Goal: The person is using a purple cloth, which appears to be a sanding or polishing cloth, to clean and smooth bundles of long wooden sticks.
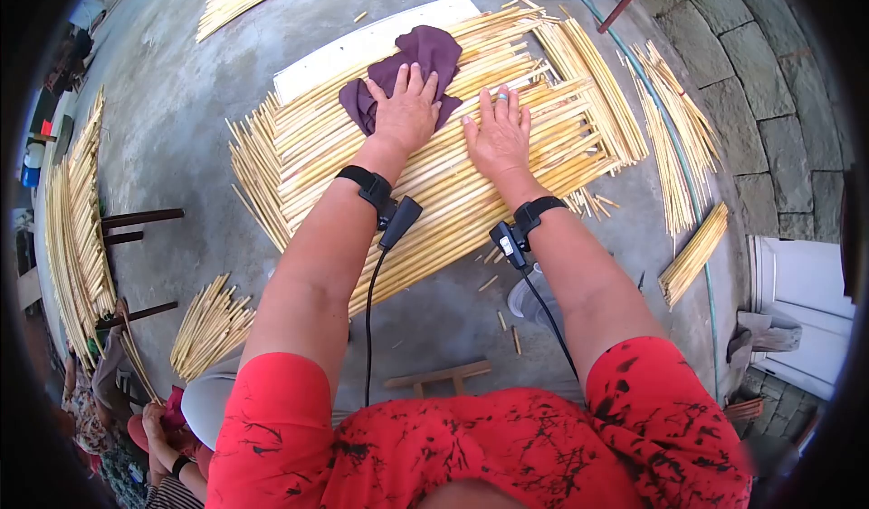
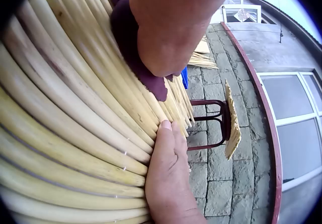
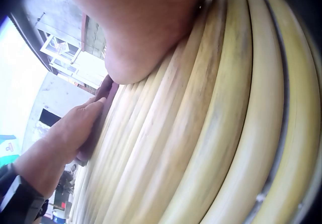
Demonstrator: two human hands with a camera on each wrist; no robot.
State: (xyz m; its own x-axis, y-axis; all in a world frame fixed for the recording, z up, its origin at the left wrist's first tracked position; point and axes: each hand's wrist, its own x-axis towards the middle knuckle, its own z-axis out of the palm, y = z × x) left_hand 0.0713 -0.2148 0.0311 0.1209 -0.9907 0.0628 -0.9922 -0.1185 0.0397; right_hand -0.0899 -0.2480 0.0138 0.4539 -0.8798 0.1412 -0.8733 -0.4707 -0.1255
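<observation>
A mat of pale yellow, cane-like stalks lies in front of me, its stalks side by side. My left hand rests with spread, straight fingers on a crumpled dark purple cloth over the stalks. To its right, my right hand lies flat on the bare stalks, fingers extended and a ring on one of them. In the left wrist view, small white ties show between stalks. The right wrist view has the purple cloth under the left hand.
A white board extends from beneath the mat's far side. Bundles of stalks lie at the right and lower left. A green hose runs along the right. Another person's arm shows at lower left.
</observation>
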